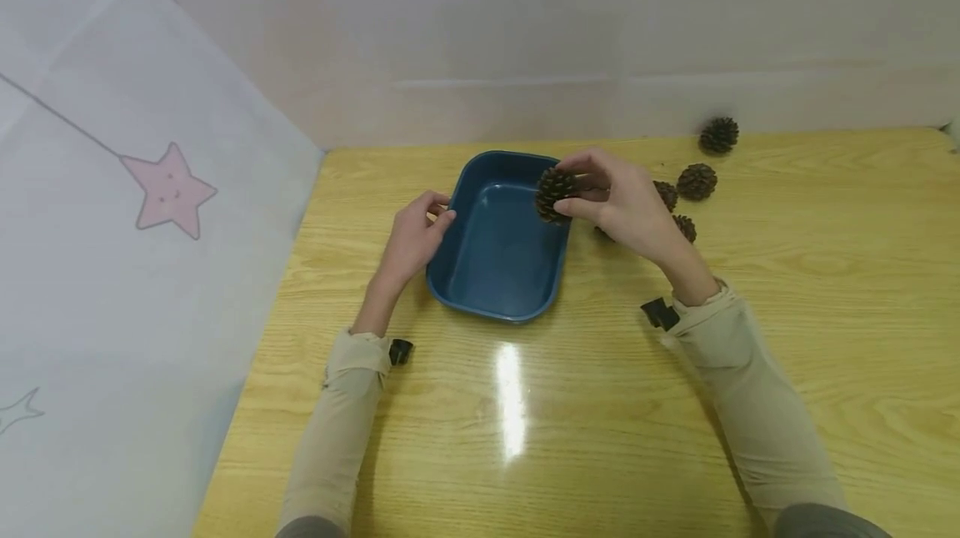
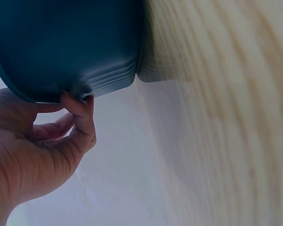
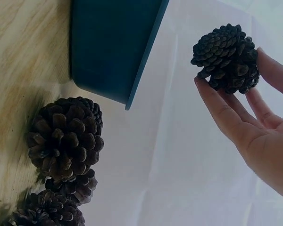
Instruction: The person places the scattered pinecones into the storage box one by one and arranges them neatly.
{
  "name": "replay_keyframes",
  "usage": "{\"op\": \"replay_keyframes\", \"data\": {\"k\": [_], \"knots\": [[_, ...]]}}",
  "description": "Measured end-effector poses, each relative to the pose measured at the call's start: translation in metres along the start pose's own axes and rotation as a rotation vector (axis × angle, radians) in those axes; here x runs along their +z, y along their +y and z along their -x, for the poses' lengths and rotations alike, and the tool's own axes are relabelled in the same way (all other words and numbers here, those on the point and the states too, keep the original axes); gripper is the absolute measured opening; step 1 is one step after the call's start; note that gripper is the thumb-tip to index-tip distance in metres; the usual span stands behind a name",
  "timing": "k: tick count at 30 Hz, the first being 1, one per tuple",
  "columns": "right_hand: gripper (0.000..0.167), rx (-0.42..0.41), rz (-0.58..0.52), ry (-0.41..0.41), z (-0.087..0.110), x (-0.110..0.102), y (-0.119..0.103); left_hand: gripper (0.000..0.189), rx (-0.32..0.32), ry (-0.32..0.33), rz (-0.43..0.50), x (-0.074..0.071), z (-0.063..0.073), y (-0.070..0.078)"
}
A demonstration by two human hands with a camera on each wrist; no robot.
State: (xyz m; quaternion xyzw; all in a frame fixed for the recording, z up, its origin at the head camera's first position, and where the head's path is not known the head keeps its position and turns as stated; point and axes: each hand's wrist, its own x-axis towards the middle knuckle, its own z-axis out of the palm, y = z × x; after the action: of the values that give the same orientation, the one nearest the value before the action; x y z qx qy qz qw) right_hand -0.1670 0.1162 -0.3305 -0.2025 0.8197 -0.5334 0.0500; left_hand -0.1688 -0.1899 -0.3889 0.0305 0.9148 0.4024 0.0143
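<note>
Right hand (image 1: 630, 208) — grip holding pine cone (image 1: 553, 196) between thumb and fingers, cone raised over right side of blue tub (image 1: 502, 258). Left hand (image 1: 414, 238) — grip pinching tub's left rim. Tub on worktop (image 1: 600, 413); other pine cones (image 1: 697, 182) lie right of it.

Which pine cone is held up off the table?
The pine cone pinched in the right hand, by the blue tub's right rim; the other visible pine cones lie on the table, farther right.
</note>
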Motion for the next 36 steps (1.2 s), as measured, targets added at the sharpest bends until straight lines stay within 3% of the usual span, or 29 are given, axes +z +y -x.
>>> {"op": "replay_keyframes", "data": {"k": [8, 26, 33, 36], "knots": [[0.049, -0.042, -0.011, -0.011, -0.002, 0.003, 0.001, 0.031, -0.001, 0.007, -0.012, 0.000, 0.001, -0.005], [0.047, -0.037, 0.004, 0.035, -0.005, 0.011, 0.010, 0.031, 0.005, -0.002, -0.004, 0.000, 0.000, -0.005], [0.045, 0.012, 0.014, -0.021, -0.004, 0.014, 0.008, 0.032, 0.005, 0.000, -0.008, 0.000, 0.000, -0.003], [0.048, -0.006, 0.027, -0.074, -0.004, 0.020, 0.009, 0.032, -0.002, -0.004, -0.009, 0.001, 0.000, -0.003]]}}
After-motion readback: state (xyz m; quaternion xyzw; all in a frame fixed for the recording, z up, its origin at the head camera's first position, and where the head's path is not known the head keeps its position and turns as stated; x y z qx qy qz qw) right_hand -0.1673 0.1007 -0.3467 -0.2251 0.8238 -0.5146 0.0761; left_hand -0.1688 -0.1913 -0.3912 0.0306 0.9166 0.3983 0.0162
